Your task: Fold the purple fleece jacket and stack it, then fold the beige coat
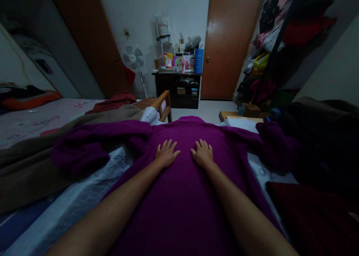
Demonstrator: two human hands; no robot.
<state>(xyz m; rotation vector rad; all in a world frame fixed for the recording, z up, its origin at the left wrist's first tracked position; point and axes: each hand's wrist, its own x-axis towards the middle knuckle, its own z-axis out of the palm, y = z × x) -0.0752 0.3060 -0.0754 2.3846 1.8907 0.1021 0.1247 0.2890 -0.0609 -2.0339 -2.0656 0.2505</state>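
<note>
A long purple coat (185, 196) lies spread out in front of me, its collar at the far end. One sleeve (112, 132) stretches left and bends back on itself; the other reaches right and bunches up near dark clothes. My left hand (167, 154) rests flat on the upper part of the coat, fingers spread. Level with it, my right hand (202, 153) also lies flat on the purple cloth with its fingers apart. Neither hand grips anything. A pale patterned sheet (92, 185) shows beneath the coat on both sides.
Brown cloth (28, 166) lies to the left, dark red folded cloth (311, 211) and a dark clothes pile (322, 143) to the right. Beyond the coat stand a wooden chair (167, 102), a white fan (134, 59) and a black cabinet (162, 87) near a brown door (224, 42).
</note>
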